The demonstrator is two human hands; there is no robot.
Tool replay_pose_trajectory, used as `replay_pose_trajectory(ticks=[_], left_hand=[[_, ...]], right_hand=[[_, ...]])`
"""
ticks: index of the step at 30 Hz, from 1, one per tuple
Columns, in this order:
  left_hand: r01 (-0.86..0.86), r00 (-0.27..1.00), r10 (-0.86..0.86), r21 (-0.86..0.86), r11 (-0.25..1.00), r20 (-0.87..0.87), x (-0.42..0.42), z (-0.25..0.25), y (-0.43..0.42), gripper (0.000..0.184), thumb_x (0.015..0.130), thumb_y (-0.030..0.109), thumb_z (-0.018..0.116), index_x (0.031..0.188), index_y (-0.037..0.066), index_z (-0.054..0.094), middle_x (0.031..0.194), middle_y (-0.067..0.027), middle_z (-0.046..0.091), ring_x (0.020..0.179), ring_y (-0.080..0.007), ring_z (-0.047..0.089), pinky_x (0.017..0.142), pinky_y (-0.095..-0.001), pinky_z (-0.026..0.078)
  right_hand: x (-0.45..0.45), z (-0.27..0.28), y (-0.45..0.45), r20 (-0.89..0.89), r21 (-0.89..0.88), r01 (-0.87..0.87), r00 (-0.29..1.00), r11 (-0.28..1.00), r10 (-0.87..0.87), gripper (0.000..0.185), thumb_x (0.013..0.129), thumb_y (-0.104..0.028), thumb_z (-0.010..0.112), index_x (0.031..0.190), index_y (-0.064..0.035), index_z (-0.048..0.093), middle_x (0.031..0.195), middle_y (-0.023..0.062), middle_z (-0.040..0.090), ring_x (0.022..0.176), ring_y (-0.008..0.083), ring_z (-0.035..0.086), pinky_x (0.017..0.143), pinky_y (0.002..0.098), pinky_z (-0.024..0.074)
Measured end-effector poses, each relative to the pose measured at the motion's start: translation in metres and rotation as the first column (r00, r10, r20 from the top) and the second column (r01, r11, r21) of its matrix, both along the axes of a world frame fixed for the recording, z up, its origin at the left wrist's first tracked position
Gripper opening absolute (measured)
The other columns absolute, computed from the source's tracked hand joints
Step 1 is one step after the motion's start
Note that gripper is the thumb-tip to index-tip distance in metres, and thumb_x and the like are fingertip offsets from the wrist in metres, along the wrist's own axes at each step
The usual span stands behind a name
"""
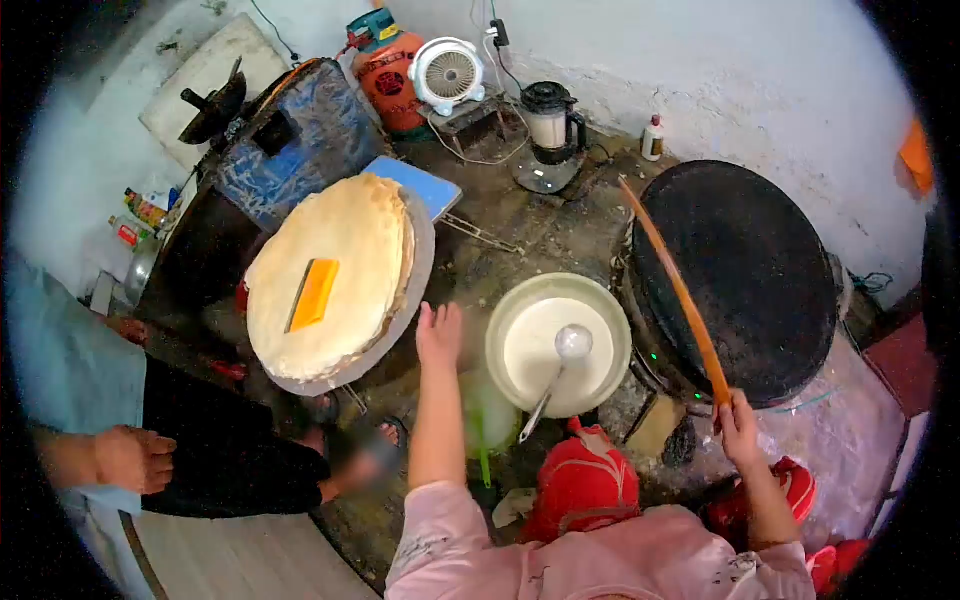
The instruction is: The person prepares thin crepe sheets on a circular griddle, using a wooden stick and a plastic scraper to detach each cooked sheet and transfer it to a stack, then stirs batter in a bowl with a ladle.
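Observation:
In my right hand (740, 432) is one end of a long, thin wooden spatula (680, 285), which slants over the left part of a round black griddle (765, 270). My left hand (440, 333) holds nothing, its fingers apart, beside the rim of a round board (424, 240). A tall stack of thin pale pancakes (365, 230) lies on that board, with a yellow scraper (314, 294) on top. Between my hands stands a bowl of white batter (525, 340), with a metal ladle (573, 343) resting in it.
A person in dark trousers sits at left, one hand (135, 458) in a loose fist. Behind are a blender (548, 125), a white fan blower (447, 75), an orange gas cylinder (390, 75) and a blue stool (415, 185). A small bottle (652, 138) stands by the wall.

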State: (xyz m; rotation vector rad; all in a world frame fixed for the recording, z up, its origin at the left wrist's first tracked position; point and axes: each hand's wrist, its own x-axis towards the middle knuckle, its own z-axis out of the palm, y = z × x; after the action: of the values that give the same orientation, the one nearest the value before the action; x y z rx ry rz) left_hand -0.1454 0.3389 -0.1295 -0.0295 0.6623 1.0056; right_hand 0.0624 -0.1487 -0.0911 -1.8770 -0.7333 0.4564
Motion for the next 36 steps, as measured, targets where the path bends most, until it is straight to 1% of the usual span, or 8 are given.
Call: replay_pose_trajectory(ticks=[4,8,12,25,30,32,34,36], left_hand=[[-0.265,0.951,0.262,-0.006,0.964,0.162,0.007,-0.074,0.099,0.029,0.088,0.014,0.052,0.112,-0.001,0.048,0.112,-0.0146,0.054,0.103,-0.0269,0.052,0.091,-0.0402,0.044],[-0.376,0.922,0.371,0.032,0.926,0.106,0.018,-0.028,0.078,0.032,0.092,0.009,0.040,0.121,-0.005,0.042,0.116,-0.0194,0.051,0.105,-0.0306,0.053,0.090,-0.0380,0.047],[-0.316,0.949,0.308,0.160,0.935,0.071,-0.017,-0.061,0.075,0.034,0.088,-0.002,0.042,0.121,-0.002,0.042,0.117,-0.0148,0.051,0.113,-0.0299,0.048,0.099,-0.0423,0.041],[0.040,0.930,-0.076,-0.105,0.994,-0.359,-0.177,0.016,-0.110,0.037,0.078,-0.013,0.045,0.114,-0.003,0.042,0.116,-0.0172,0.051,0.108,-0.0312,0.050,0.096,-0.0482,0.042],[0.206,0.879,-0.262,-0.179,0.962,-0.398,-0.245,0.001,-0.021,0.034,0.075,-0.009,0.053,0.107,-0.001,0.043,0.106,-0.0161,0.050,0.102,-0.0310,0.053,0.089,-0.0481,0.047],[0.096,0.749,-0.164,-0.140,0.985,-0.642,-0.224,0.028,0.015,0.036,0.075,-0.007,0.054,0.109,-0.001,0.043,0.103,-0.0160,0.050,0.102,-0.0308,0.053,0.087,-0.0450,0.049],[0.023,0.738,-0.151,-0.200,0.980,-0.657,-0.228,0.021,0.073,0.038,0.075,-0.005,0.054,0.111,-0.001,0.044,0.099,-0.0150,0.054,0.103,-0.0310,0.053,0.084,-0.0419,0.050],[0.107,0.838,-0.083,0.014,0.994,-0.540,-0.253,-0.017,0.131,0.040,0.075,-0.004,0.055,0.113,-0.001,0.045,0.098,-0.0151,0.055,0.104,-0.0299,0.052,0.085,-0.0409,0.049]], right_hand=[[-0.020,-0.015,-0.014,-0.212,-0.026,-0.048,0.976,0.998,0.042,0.011,0.093,-0.011,0.041,0.100,-0.0033,0.044,0.069,0.0004,0.048,0.058,0.0099,0.045,0.055,0.0238,0.0409],[-0.025,-0.026,-0.027,-0.223,-0.146,-0.083,0.974,0.986,0.049,0.011,0.092,-0.009,0.042,0.099,-0.0027,0.046,0.070,0.0023,0.049,0.059,0.0104,0.047,0.056,0.0249,0.0417],[-0.022,-0.039,-0.032,-0.351,-0.080,-0.094,0.934,0.992,0.060,0.013,0.092,-0.010,0.042,0.101,-0.0019,0.048,0.072,0.0027,0.051,0.064,0.0107,0.049,0.060,0.0255,0.0422],[-0.023,-0.057,-0.026,-0.491,-0.114,-0.229,0.859,0.967,0.146,0.018,0.093,-0.016,0.044,0.106,-0.0048,0.043,0.069,0.0038,0.051,0.061,0.0110,0.049,0.053,0.0265,0.0404],[-0.026,-0.046,-0.018,-0.614,0.064,-0.217,0.761,0.974,0.210,0.021,0.093,-0.021,0.044,0.105,-0.0035,0.045,0.071,0.0039,0.051,0.064,0.0126,0.050,0.058,0.0284,0.0417],[-0.029,-0.038,-0.009,-0.620,0.192,-0.193,0.736,0.962,0.272,0.022,0.094,-0.022,0.043,0.105,-0.0031,0.045,0.072,0.0038,0.051,0.065,0.0130,0.050,0.060,0.0286,0.0418],[-0.028,-0.028,0.006,-0.444,-0.300,-0.322,0.880,0.898,0.167,0.021,0.094,-0.022,0.041,0.102,-0.0031,0.046,0.071,0.0028,0.049,0.065,0.0132,0.050,0.061,0.0288,0.0420],[-0.033,-0.012,0.016,-0.457,-0.198,-0.331,0.864,0.923,0.212,0.021,0.094,-0.022,0.041,0.101,-0.0029,0.045,0.071,0.0023,0.049,0.066,0.0127,0.049,0.060,0.0275,0.0419]])
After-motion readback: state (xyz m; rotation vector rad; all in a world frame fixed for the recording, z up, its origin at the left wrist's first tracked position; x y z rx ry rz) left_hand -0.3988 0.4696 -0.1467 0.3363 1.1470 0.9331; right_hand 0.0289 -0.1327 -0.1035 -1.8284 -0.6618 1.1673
